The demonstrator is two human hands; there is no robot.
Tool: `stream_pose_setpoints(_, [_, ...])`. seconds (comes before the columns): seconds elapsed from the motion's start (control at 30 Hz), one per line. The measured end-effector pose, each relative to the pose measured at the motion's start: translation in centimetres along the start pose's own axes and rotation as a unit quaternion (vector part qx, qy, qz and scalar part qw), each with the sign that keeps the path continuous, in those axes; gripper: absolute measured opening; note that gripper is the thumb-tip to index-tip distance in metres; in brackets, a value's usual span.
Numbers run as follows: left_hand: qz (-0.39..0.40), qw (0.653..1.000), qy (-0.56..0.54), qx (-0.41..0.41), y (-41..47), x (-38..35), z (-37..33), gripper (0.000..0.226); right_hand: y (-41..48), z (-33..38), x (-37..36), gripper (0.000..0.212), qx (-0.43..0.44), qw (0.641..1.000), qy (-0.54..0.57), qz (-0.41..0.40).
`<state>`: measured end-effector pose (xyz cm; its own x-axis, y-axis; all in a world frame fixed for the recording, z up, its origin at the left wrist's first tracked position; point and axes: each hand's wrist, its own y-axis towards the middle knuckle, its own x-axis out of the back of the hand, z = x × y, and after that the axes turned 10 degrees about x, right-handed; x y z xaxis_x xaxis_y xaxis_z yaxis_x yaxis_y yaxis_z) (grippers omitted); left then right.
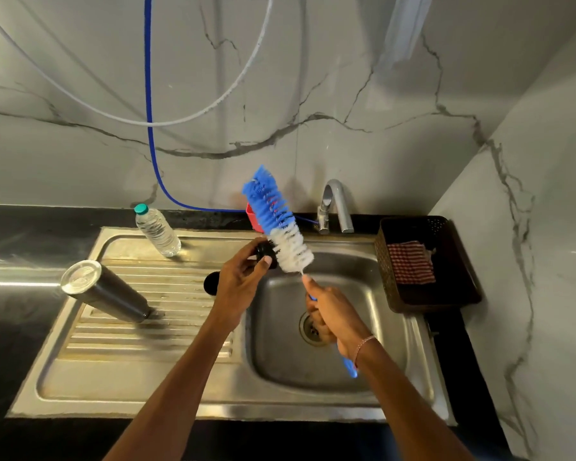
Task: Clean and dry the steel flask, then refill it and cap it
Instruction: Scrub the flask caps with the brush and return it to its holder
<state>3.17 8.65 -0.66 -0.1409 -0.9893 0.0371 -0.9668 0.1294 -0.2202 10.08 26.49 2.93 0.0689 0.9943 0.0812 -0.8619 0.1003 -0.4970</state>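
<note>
Right hand (333, 314) gripping brush (275, 211) handle, left hand (243, 277) pinching cap (264, 250)

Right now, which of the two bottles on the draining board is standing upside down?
The steel flask: it rests on its narrow neck, flat base up. The clear plastic bottle behind it stands upright, teal cap on top.

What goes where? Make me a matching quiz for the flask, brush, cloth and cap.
Things:
1 flask
2 brush
3 cloth
4 cap

Places:
A in the basket
B held by the right hand
C mouth down on the drainboard
D held by the left hand

Pairs: 1-C, 2-B, 3-A, 4-D
</note>
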Motion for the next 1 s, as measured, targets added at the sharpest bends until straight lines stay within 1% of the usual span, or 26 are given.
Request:
stream_pose_setpoints(0.07, [0.003, 1.0, -0.022, 0.002, 0.1, 0.2, -0.3, 0.039, -0.8, -0.9, 0.1, 0.058, -0.003, 1.0, -0.02, -0.001])
stream_pose_setpoints(0.17, [-0.001, 1.0, -0.025, 0.015, 0.0, -0.1, 0.0, 0.04, -1.7, -2.6, -0.6, 0.062, -0.01, 0.999, -0.047, 0.002])
stream_pose_setpoints(0.3, [-0.027, 0.997, -0.069, 0.014, 0.2, 0.1, 0.7, 0.037, -0.9, -2.2, -1.3, 0.067, 0.054, 0.99, -0.13, -0.017])
stream_pose_setpoints(0.37, [-0.051, 0.995, -0.086, 0.014, 0.6, 0.6, 0.5, 0.035, -1.0, -2.5, -0.7, 0.067, 0.073, 0.985, -0.154, -0.024])
stream_pose_setpoints(0.47, [-0.079, 0.992, -0.094, 0.016, 0.9, 1.4, 0.3, 0.033, -2.3, -4.2, 0.1, 0.061, 0.051, 0.986, -0.161, -0.009])
stream_pose_setpoints(0.53, [-0.058, 0.996, -0.073, 0.008, 0.7, 1.4, 0.5, 0.034, -2.4, -4.3, 0.2, 0.061, 0.046, 0.985, -0.167, -0.008])
stream_pose_setpoints(0.6, [-0.018, 0.999, -0.046, -0.001, 0.3, 1.0, 0.8, 0.038, -1.4, -3.0, 0.4, 0.063, 0.055, 0.984, -0.168, -0.018])
stream_pose_setpoints(0.73, [0.04, 0.999, -0.019, -0.01, -0.2, 1.4, -0.3, 0.044, 1.1, -0.5, 1.8, 0.06, 0.118, 0.969, -0.217, -0.026])
stream_pose_setpoints(0.8, [0.072, 0.997, -0.012, -0.002, -0.1, 2.1, -0.5, 0.045, 2.2, -1.1, 2.9, 0.065, 0.126, 0.964, -0.232, -0.035])
stream_pose_setpoints(0.9, [0.102, 0.994, -0.033, 0.008, 0.0, 2.9, -0.8, 0.04, 2.9, -3.0, 4.4, 0.071, 0.118, 0.962, -0.239, -0.049])
stream_pose_setpoints(1.0, [0.131, 0.986, -0.092, 0.034, -0.2, 2.9, -1.0, 0.04, 2.7, -4.2, 5.1, 0.073, 0.125, 0.955, -0.265, -0.052])
